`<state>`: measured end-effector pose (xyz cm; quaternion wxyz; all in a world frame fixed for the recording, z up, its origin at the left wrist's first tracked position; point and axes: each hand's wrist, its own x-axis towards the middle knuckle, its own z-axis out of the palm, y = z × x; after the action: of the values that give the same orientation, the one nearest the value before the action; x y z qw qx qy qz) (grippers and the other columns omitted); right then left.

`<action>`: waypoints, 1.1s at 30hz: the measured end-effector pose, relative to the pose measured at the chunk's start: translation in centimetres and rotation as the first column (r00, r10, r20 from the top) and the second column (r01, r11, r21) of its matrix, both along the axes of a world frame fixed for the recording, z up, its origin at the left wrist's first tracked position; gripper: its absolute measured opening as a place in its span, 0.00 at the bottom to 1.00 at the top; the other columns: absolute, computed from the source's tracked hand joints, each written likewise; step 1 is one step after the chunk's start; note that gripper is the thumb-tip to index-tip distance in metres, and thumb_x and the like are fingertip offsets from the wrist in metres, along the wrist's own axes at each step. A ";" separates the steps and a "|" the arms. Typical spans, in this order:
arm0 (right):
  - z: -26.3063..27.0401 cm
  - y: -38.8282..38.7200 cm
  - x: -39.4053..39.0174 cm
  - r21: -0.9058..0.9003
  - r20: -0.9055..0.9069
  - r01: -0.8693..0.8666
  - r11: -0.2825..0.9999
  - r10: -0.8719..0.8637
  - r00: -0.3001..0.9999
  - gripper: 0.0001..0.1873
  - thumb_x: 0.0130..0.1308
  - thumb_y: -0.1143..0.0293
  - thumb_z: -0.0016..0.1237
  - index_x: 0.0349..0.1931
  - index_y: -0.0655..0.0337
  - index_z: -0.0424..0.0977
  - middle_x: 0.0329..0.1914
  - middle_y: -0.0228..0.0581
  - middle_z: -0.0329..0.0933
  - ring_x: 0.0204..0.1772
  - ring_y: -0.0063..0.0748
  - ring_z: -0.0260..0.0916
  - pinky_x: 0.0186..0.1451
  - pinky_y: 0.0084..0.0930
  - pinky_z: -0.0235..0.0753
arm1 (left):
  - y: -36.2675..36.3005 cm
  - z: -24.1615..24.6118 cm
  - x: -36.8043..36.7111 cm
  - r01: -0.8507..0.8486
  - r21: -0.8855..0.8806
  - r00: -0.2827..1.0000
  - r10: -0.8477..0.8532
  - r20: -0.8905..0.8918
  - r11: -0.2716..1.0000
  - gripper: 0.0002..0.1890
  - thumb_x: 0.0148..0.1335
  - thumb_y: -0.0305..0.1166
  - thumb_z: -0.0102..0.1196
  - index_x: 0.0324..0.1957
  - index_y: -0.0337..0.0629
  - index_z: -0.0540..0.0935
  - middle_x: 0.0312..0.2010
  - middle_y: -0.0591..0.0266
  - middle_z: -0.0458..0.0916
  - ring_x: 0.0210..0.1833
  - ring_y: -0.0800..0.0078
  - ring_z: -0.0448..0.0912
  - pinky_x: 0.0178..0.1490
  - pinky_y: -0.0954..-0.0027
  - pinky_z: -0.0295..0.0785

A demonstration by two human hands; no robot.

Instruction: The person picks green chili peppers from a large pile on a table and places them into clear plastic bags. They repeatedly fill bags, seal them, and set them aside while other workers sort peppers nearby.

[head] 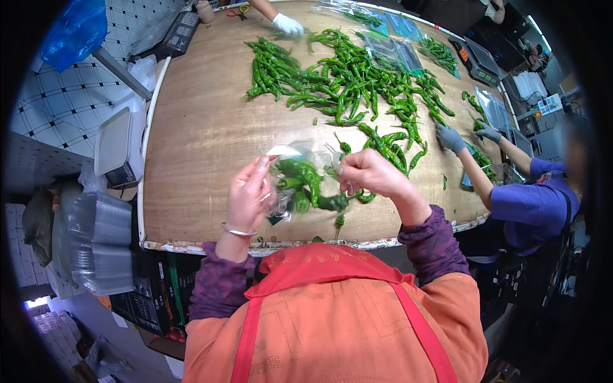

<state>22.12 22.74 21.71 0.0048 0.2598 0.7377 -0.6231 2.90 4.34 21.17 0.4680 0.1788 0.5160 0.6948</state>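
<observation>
Between my hands, over the near part of the wooden table (191, 143), is a clear plastic bag (299, 152) with green peppers (306, 179) in it. My left hand (251, 191) grips the bag's left edge, fingers closed. My right hand (366, 172) is closed at the bag's right edge, fingertips pinched together; it is slightly blurred. A large pile of long green chili peppers (345, 76) lies beyond my hands, and a few loose ones lie beside my right hand. One small pepper (340, 221) rests near the table's front edge.
At right a co-worker's gloved hands (450, 138) touch peppers; another white-gloved hand (288, 25) works at the far edge. Scales stand at left (115, 143), far left (179, 33) and far right (479, 60). Red-and-yellow-handled scissors (238, 13) lie far off. Stacked clear plastic trays (100, 239) stand at lower left.
</observation>
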 end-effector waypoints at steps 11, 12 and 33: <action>8.1 2.3 -0.3 -0.233 -0.455 0.124 0.965 -0.220 0.863 0.15 0.70 0.65 0.41 0.26 0.63 0.71 0.21 0.34 0.72 0.24 0.19 0.68 0.29 0.19 0.69 | -1.1 6.5 1.2 0.065 -0.137 0.817 -0.131 -0.562 0.988 0.13 0.68 0.29 0.52 0.47 0.30 0.82 0.23 0.71 0.77 0.27 0.89 0.68 0.30 0.81 0.66; 8.8 2.1 -0.8 -0.169 -0.409 0.162 0.972 -0.218 0.886 0.15 0.70 0.65 0.41 0.26 0.64 0.72 0.21 0.34 0.72 0.24 0.20 0.68 0.29 0.18 0.69 | -0.1 6.7 1.2 0.068 -0.129 0.793 -0.132 -0.594 0.989 0.13 0.68 0.29 0.51 0.47 0.30 0.82 0.23 0.72 0.77 0.26 0.89 0.68 0.29 0.81 0.65; 4.1 2.0 -3.8 -0.399 -0.401 0.239 0.885 -0.403 0.823 0.17 0.71 0.58 0.44 0.36 0.64 0.77 0.35 0.42 0.82 0.27 0.19 0.73 0.32 0.19 0.75 | 1.5 12.8 -6.2 -0.040 0.071 0.836 0.073 -0.543 0.997 0.16 0.71 0.36 0.49 0.50 0.32 0.81 0.10 0.80 0.60 0.12 0.91 0.55 0.16 0.81 0.48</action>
<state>18.28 24.76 25.84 -0.2381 0.2173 0.5452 -0.7738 -3.27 5.86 33.97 0.2759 0.3671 0.6129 0.6430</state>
